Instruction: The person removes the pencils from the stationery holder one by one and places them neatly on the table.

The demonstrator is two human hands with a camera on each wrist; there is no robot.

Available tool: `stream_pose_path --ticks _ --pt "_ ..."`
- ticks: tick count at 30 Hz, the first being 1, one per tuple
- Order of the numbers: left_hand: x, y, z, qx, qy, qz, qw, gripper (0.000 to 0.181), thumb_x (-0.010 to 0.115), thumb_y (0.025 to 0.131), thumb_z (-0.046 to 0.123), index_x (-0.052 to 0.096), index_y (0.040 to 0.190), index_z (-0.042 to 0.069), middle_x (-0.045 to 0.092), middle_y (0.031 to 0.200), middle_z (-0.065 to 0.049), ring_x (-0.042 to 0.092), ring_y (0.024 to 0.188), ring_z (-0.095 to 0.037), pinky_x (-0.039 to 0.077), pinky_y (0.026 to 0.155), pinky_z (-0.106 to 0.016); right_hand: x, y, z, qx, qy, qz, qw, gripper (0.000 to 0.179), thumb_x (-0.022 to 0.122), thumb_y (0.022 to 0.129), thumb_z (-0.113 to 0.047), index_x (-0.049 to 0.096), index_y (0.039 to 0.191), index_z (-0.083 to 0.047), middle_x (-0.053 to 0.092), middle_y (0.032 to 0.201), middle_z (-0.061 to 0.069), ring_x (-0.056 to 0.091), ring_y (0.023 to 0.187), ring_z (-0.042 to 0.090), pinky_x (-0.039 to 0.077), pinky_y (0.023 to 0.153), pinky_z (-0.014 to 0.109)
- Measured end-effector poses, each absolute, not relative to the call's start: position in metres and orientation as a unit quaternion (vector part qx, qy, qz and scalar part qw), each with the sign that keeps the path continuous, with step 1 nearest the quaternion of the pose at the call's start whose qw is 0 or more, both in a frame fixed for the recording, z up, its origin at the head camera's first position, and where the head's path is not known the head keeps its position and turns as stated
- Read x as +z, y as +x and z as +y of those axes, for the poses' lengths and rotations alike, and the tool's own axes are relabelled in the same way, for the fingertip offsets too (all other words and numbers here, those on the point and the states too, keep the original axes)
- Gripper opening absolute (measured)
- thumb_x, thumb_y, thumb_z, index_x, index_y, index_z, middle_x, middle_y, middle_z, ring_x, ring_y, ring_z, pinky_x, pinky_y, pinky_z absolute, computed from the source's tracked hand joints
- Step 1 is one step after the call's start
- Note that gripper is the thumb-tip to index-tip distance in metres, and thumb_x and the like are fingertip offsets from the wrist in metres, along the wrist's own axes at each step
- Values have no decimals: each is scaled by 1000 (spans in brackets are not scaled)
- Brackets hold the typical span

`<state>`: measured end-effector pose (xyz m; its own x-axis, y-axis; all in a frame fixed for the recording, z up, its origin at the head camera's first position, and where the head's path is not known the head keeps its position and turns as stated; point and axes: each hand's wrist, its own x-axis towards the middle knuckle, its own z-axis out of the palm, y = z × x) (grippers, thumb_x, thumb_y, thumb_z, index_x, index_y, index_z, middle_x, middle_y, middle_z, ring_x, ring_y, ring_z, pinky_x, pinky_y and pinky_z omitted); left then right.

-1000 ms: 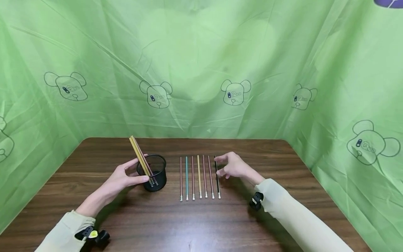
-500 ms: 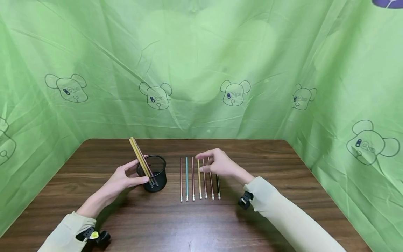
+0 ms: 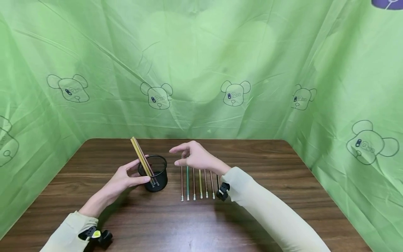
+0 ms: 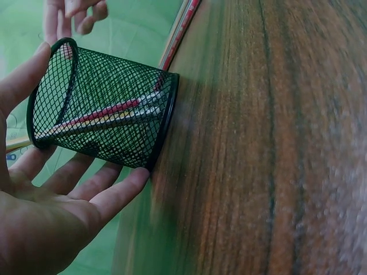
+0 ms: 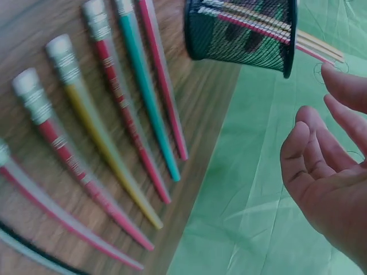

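My left hand [image 3: 121, 181] grips a black mesh pencil cup [image 3: 161, 179], thumb at the near rim and fingers around its far left side. Inside the cup, a few yellow and dark red pencils [image 3: 138, 150] lean left, eraser ends down; the mesh in the left wrist view shows their ferrules [image 4: 150, 113]. Above the far ends of a row of loose pencils, my right hand [image 3: 201, 158] hovers with thumb and forefinger apart, holding nothing. The row has a teal pencil [image 5: 150, 94], a yellow pencil [image 5: 106, 143], several red pencils [image 5: 123, 100] and a black pencil [image 3: 218, 179], partly hidden by the right hand and wrist.
The dark wooden table [image 3: 176, 227] reaches back to a green curtain [image 3: 195, 115] with printed bear heads, which also hangs at both sides. Small black cameras sit on both wrists, the left one [image 3: 104, 238] low over the table.
My right hand has moved left and slightly away from me, from the black pencil across the row to above its left end. The left hand and cup have stayed nearly still.
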<state>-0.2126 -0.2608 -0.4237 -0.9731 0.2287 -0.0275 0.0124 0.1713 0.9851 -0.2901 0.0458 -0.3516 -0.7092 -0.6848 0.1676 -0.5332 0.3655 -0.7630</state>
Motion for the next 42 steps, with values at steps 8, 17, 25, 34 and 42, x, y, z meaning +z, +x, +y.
stream_pose_path --ticks 8,17,25,34,42 --pt "-426 -208 -259 649 70 755 63 87 82 93 14 33 164 4 48 155 -27 54 136 -39 53 94 -28 -349 -291 50 -448 -326 827 93 37 83 91 -9 78 128 -17 75 122 -1 69 88 12 51 67 28" --pt "-424 -202 -259 646 52 761 33 89 82 94 16 29 165 5 46 157 -25 49 141 -39 52 94 -24 -362 -294 83 -471 -290 829 87 35 81 93 -8 77 127 -11 76 123 0 70 86 14 55 69 29" --pt "-427 -197 -255 672 67 737 -13 67 83 92 6 39 142 9 64 136 -14 66 120 -15 56 90 -28 -373 -296 106 -489 -267 826 87 34 79 93 -7 76 127 -6 75 124 8 72 91 14 55 73 29" --pt "-427 -198 -255 659 118 743 -15 68 80 93 2 40 149 7 61 139 -23 67 119 -26 57 90 -31 -373 -294 98 -485 -289 820 94 35 79 93 -7 75 128 -4 75 125 12 72 99 28 56 75 29" --pt "-425 -201 -255 636 136 760 0 75 80 94 6 40 158 9 56 145 -25 64 124 -33 56 91 -31 -370 -294 67 -480 -309 815 103 36 80 93 -8 76 129 -9 76 123 2 72 102 24 57 82 30"
